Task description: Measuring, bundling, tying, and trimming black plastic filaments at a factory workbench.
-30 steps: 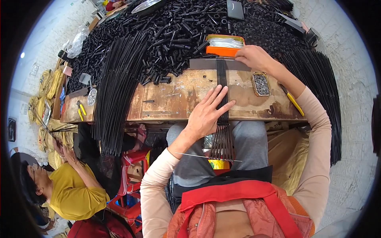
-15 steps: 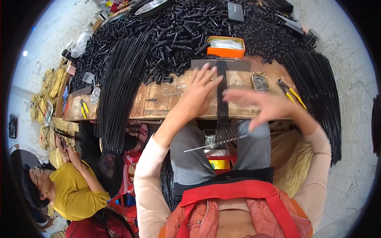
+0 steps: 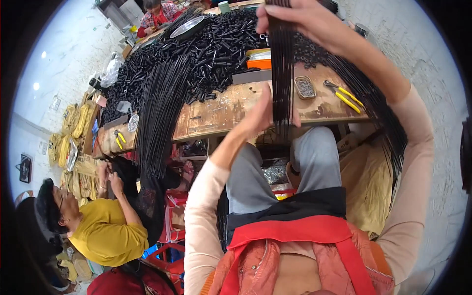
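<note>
A flat bundle of thin black rods point(image 3: 282, 64) stands upright before me, lifted off the table. My right hand point(image 3: 309, 22) is closed round its upper end, close to the frame's top edge. Lower down, my left hand point(image 3: 263, 110) wraps the bundle from the left side; fingertips show past its right edge, and the hand is slightly blurred. Behind the rods, partly covered, sits an orange box point(image 3: 259, 64) of pale thin pieces. To the right of the bundle are a small tin of tiny metal parts point(image 3: 305, 88) and yellow-handled pincers point(image 3: 344, 96).
Black tubular parts point(image 3: 221, 46) are heaped across the table's back. Long black rods point(image 3: 164, 108) overhang the front edge at left, with others point(image 3: 364, 93) at right. Another yellow-handled tool point(image 3: 119, 140) lies far left. A person in yellow point(image 3: 105, 231) sits at left; another point(image 3: 160, 17) works behind the heap.
Both hands were above the table, apart from the rods' sides; now they grip the bundle, which has risen upright. My right hand has moved up and away. The view has shifted.
</note>
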`<control>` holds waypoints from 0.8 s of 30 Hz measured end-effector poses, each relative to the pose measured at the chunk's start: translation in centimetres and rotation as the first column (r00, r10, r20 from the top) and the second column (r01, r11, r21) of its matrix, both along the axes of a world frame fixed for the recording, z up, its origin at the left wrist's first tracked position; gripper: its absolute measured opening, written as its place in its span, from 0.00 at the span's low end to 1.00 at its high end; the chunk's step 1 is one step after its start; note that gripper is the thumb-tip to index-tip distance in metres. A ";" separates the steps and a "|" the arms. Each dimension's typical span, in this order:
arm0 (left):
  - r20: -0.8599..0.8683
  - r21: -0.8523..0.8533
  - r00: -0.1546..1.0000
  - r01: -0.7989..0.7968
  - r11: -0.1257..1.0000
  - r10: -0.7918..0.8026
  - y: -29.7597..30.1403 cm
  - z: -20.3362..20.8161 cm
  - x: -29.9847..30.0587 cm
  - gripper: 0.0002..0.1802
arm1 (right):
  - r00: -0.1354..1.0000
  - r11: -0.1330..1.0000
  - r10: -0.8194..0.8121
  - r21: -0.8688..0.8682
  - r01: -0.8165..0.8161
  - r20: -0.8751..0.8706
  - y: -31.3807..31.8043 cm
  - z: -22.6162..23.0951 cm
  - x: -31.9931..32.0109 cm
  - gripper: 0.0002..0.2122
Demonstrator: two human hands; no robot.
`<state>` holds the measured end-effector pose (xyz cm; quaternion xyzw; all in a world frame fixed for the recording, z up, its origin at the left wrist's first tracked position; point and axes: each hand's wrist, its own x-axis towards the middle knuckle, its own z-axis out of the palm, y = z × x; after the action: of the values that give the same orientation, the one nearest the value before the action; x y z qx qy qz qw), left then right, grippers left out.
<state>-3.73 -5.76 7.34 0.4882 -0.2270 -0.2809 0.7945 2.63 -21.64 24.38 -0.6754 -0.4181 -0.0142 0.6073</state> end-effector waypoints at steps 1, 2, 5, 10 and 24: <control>0.087 0.040 0.995 -0.047 0.998 0.044 -0.5 -0.1 -2.2 0.28 | 1.000 1.000 -0.009 0.009 0.009 -0.001 0.3 1.1 -0.6 0.16; 0.174 0.074 0.981 -0.096 0.993 0.081 -1.1 -0.1 -4.1 0.24 | 0.963 0.994 0.106 0.009 -0.107 -0.248 0.1 2.8 -1.3 0.11; 0.143 -0.031 0.977 -0.154 0.988 0.157 -4.0 2.1 -8.9 0.15 | 0.867 0.947 0.285 -0.016 -0.320 -0.410 -1.4 6.0 -3.5 0.10; 0.444 0.164 0.835 -0.433 0.886 0.325 -2.8 2.0 -7.6 0.17 | 0.834 0.809 -0.405 -0.279 0.518 0.374 -3.3 7.1 -8.0 0.23; 0.903 -0.260 -0.228 -0.965 -0.042 -0.365 -2.8 9.0 -9.8 0.36 | 0.980 0.981 0.171 0.113 -0.159 -0.104 -1.8 -0.9 -5.2 0.23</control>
<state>-13.50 -8.51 16.36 0.8621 -0.1756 0.4749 -0.0201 -2.60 -23.43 23.44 -0.6056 -0.4362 0.0529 0.6634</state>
